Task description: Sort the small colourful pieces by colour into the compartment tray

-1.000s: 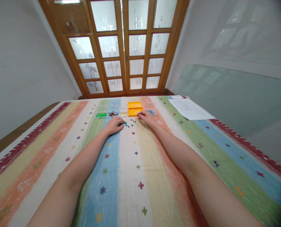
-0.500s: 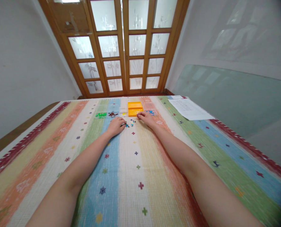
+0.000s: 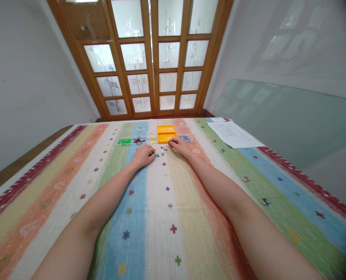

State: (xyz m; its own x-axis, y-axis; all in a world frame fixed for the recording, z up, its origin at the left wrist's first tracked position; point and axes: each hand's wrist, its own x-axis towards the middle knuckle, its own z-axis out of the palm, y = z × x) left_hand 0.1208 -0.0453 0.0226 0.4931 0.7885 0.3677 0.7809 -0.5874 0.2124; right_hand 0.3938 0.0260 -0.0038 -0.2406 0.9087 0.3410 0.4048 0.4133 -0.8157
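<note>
Small mixed-colour pieces [image 3: 162, 151] lie in a loose pile on the striped cloth between my hands. My left hand [image 3: 144, 155] rests at the left side of the pile, fingers curled together; what they hold, if anything, is too small to make out. Just right of the pile, my right hand [image 3: 179, 146] has its thumb and fingertips pinched together in front of an open yellow box [image 3: 166, 130]. Whatever sits in that pinch is too tiny to name. Pale bits lie in the box's near half, partly behind the right fingertips.
Left of the box stand clear containers with green pieces [image 3: 124, 142], dark brown pieces [image 3: 139, 140] and a few yellow pieces [image 3: 152, 140]. Blue pieces [image 3: 185, 138] are in another clear container behind my right hand. Printed paper [image 3: 234, 134] lies at the far right on the striped tablecloth [image 3: 158, 217].
The fingers of my left hand have shifted very slightly at the edge of the pile. My right hand stays almost still.
</note>
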